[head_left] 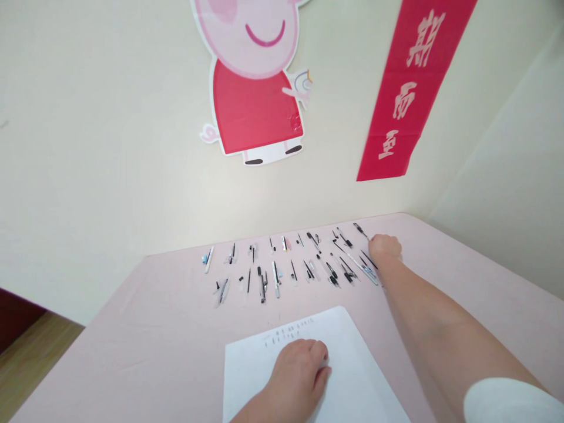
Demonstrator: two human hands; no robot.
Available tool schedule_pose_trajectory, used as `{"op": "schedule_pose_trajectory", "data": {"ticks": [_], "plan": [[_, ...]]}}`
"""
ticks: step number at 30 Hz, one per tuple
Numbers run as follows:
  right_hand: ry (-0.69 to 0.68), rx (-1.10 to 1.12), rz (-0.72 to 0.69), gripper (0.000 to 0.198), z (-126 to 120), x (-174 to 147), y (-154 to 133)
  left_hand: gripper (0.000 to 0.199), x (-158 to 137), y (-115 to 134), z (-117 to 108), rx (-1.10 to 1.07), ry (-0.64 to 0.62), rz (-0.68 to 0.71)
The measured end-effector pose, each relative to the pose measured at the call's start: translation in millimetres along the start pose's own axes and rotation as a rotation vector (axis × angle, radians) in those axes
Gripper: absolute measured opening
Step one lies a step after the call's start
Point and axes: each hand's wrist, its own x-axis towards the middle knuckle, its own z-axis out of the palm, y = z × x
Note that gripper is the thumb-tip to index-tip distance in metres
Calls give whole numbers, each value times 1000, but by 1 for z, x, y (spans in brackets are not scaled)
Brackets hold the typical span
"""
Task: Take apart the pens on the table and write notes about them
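Note:
My left hand [301, 371] rests on a white sheet of paper [348, 364] with its fingers curled in and nothing visible in them. Several small dark handwritten marks [287, 335] run along the paper's top. At the far right of the table, my right hand [385, 247] is closed at the lower end of a pen with a dark top [359, 228]; the fingertips are partly hidden. Just below that hand lies a thin dark refill [369, 259], and beside it are long pale pen barrels [363, 270].
Two rows of pens, caps and refills lie across the table, among them a white pen [209, 260], a dark pen [261, 285] and a light barrel [275, 279]. The pink tabletop [154, 329] meets a wall bearing a cartoon pig sticker [259, 111] and a red banner [409, 88].

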Motion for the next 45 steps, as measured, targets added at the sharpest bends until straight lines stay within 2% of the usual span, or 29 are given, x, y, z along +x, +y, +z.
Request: {"op": "schedule_pose_trajectory", "data": {"ticks": [4, 12, 22, 26, 30, 33, 36, 41, 45], "plan": [[25, -9, 42, 38, -2, -2, 3, 10, 0, -1, 1, 10, -4, -6], [48, -27, -49, 35, 1, -7, 9, 11, 1, 0, 0, 11, -24, -18], [67, 4, -46, 34, -2, -8, 5, 10, 1, -1, 0, 0, -20, -2], [118, 29, -72, 33, -9, -17, 2, 10, 0, -1, 1, 5, -15, -1], [204, 72, -153, 37, -17, -42, -6, 11, 0, -1, 1, -2, -12, 4], [299, 223, -333, 33, -22, -74, -11, 11, -1, 0, 0, -7, -1, 13], [233, 358, -411, 27, -26, -110, -14, 11, -2, 0, -1, 4, 3, 34], [-99, 461, -474, 16, -27, -160, -17, 12, -5, 2, -5, 25, 10, 71], [-311, 460, -420, 17, -20, -179, -19, 13, -7, 3, -5, 41, 25, 100]]}}
